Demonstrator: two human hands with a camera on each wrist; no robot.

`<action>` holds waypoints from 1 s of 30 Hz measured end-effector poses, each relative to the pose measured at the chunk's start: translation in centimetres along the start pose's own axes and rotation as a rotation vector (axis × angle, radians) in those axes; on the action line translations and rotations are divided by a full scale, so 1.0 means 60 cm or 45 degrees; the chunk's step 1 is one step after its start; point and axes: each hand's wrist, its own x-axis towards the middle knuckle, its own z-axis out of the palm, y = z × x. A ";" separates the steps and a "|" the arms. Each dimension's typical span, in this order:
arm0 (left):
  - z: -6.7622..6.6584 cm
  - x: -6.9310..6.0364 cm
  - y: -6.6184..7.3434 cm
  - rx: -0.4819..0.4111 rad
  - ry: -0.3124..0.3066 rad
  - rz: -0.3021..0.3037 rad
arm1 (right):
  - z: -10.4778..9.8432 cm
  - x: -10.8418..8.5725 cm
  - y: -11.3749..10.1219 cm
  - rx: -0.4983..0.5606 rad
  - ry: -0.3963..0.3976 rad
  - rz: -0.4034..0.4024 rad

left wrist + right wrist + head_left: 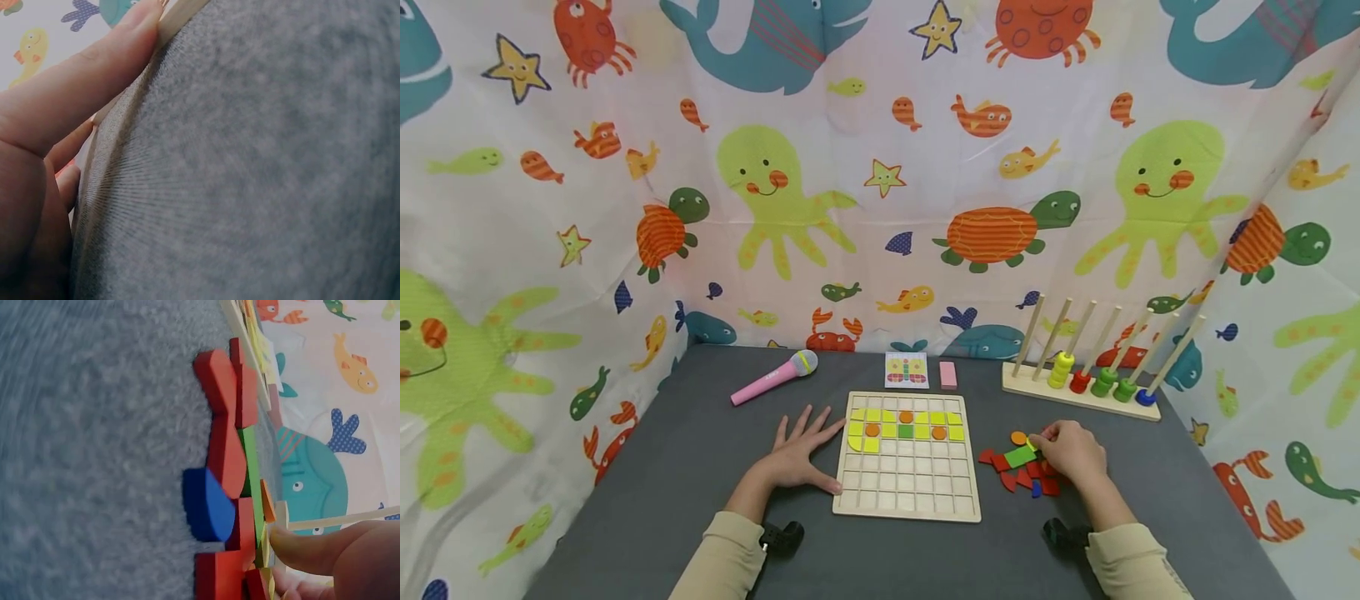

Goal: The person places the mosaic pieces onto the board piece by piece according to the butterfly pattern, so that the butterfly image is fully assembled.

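1. The right hand (1073, 452) pinches a yellow piece (1032, 446) between thumb and finger, at the far side of a loose pile on the right.
2. The left hand (797, 458) lies with its fingers spread, its thumb touching the left edge of the wooden board (906, 483). The hands are well apart, the board between them.
3. Under and beside the right hand, the pile has several red pieces (1008, 481), a green strip (1020, 456), a blue piece (1037, 489) at the near side and an orange disc (1018, 437) at the far side.
4. On the board, yellow squares (938, 417) and three discs fill the two far rows, around one green square (906, 432); two more yellow tiles sit at the left of the third row.
5. Just beyond the board lie a picture card (906, 371) and, to its right, a pink block (948, 376). A pink microphone (767, 386) lies far left.
6. Far right stands a peg rack (1030, 382), with yellow, red, green and blue rings on its pegs.
7. Everything rests on a grey table (647, 467); behind it hangs a cloth (865, 117) printed with sea animals.
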 end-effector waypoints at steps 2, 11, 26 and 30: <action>0.000 0.001 0.001 0.003 0.000 0.009 | -0.001 -0.001 -0.001 -0.013 -0.013 0.027; 0.003 0.001 -0.001 -0.059 -0.002 0.037 | -0.012 0.002 -0.011 0.066 -0.098 0.085; -0.001 -0.001 0.004 -0.008 -0.023 -0.012 | 0.031 0.004 -0.147 0.370 -0.035 -0.196; -0.001 0.000 0.003 -0.009 -0.028 -0.014 | 0.058 -0.004 -0.197 0.408 -0.072 -0.277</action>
